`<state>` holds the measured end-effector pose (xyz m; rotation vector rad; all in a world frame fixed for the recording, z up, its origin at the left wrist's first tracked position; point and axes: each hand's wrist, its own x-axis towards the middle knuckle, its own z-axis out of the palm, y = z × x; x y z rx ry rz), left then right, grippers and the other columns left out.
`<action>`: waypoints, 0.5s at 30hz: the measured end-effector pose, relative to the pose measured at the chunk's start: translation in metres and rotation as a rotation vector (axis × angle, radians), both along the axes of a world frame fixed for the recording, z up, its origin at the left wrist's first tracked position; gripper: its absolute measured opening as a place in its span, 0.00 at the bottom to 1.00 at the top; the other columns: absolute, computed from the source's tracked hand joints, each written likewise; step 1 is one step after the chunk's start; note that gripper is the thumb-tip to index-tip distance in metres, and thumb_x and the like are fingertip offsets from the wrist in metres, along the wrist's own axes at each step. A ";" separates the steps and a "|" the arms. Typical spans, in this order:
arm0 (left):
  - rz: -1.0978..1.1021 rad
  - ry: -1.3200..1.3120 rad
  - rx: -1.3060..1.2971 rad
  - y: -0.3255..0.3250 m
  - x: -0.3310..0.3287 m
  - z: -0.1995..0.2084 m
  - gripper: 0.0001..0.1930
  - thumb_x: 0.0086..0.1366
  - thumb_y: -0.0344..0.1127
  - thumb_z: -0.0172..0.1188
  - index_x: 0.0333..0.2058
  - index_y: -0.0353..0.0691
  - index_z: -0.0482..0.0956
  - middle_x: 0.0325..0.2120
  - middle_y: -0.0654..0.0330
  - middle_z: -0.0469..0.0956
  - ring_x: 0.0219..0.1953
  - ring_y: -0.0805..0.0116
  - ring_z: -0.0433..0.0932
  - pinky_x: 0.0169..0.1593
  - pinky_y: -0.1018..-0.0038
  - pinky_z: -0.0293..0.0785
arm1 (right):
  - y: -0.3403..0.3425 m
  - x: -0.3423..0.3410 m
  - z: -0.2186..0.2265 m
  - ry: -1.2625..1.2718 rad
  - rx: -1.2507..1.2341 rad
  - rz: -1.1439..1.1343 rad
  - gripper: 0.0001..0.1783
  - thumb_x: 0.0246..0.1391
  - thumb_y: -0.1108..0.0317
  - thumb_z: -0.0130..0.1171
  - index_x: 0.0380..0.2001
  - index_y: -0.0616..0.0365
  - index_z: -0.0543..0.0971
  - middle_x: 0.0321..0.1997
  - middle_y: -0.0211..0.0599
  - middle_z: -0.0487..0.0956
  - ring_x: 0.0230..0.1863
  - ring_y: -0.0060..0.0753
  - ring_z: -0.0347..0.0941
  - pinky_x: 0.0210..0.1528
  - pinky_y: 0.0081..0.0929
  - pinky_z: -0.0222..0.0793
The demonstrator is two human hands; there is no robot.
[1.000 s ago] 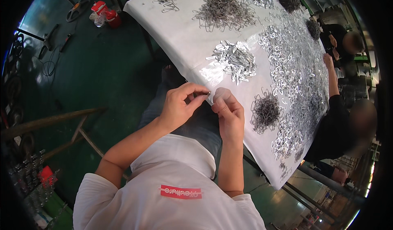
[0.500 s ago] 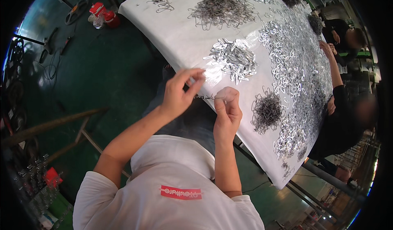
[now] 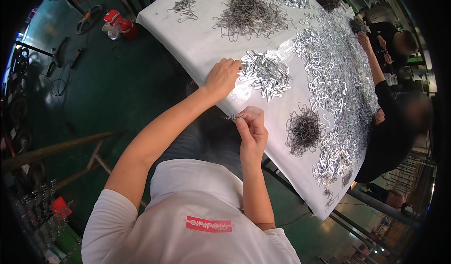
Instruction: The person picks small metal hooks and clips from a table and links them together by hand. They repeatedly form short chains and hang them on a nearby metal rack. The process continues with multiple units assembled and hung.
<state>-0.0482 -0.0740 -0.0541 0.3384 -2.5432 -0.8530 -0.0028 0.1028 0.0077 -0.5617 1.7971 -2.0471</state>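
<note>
On the white-covered table (image 3: 202, 36), a heap of shiny, flat, elongated metal clips (image 3: 268, 73) lies in front of me. My left hand (image 3: 224, 78) is at the heap's left edge, fingers bent and drawn together; whatever lies under the fingertips is hidden. Closer to my body, over the table's near edge, my right hand (image 3: 252, 128) pinches a small metal wire piece (image 3: 238, 116) between thumb and forefinger. A bit of it pokes out to the left, too small to make out fully. Right of that hand sits a tangle of dark wire hooks (image 3: 304, 131).
Larger piles of wire hooks (image 3: 251, 14) and a wide spread of shiny metal links (image 3: 336, 85) cover the table. Across it, a co-worker's arm (image 3: 371, 59) reaches over the links. Red containers (image 3: 120, 24) stand on the floor at left, near a wooden bar (image 3: 61, 149).
My left hand has moved away from my right hand, up to the clip heap. The right hand has shifted slightly left and down, still pinching. The co-worker's arm has reached farther along the table.
</note>
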 end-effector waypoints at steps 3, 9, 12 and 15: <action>-0.026 -0.091 0.016 0.000 0.002 0.004 0.06 0.55 0.25 0.60 0.32 0.38 0.77 0.33 0.56 0.76 0.41 0.54 0.74 0.44 0.62 0.71 | 0.000 0.000 -0.004 -0.016 -0.002 0.001 0.03 0.55 0.75 0.59 0.33 0.61 0.78 0.42 0.32 0.68 0.37 0.20 0.66 0.38 0.17 0.64; -0.008 -0.192 0.022 0.000 0.012 0.024 0.06 0.57 0.26 0.59 0.35 0.38 0.79 0.31 0.57 0.77 0.38 0.57 0.75 0.43 0.67 0.72 | -0.002 0.003 -0.005 -0.033 0.015 0.016 0.03 0.55 0.75 0.60 0.33 0.62 0.78 0.42 0.32 0.68 0.35 0.19 0.66 0.37 0.16 0.64; -0.029 -0.073 0.488 0.004 0.038 0.040 0.09 0.59 0.28 0.60 0.40 0.38 0.80 0.30 0.60 0.79 0.35 0.66 0.77 0.42 0.72 0.73 | -0.003 0.003 -0.006 -0.046 0.023 0.022 0.03 0.55 0.73 0.61 0.33 0.61 0.78 0.42 0.31 0.69 0.35 0.19 0.66 0.35 0.16 0.63; -0.013 -0.050 0.779 0.010 0.065 0.058 0.10 0.58 0.28 0.62 0.39 0.33 0.81 0.28 0.61 0.81 0.32 0.72 0.79 0.39 0.77 0.75 | -0.005 0.001 -0.006 -0.020 0.087 0.033 0.04 0.54 0.71 0.62 0.33 0.59 0.79 0.41 0.30 0.69 0.35 0.20 0.65 0.35 0.17 0.62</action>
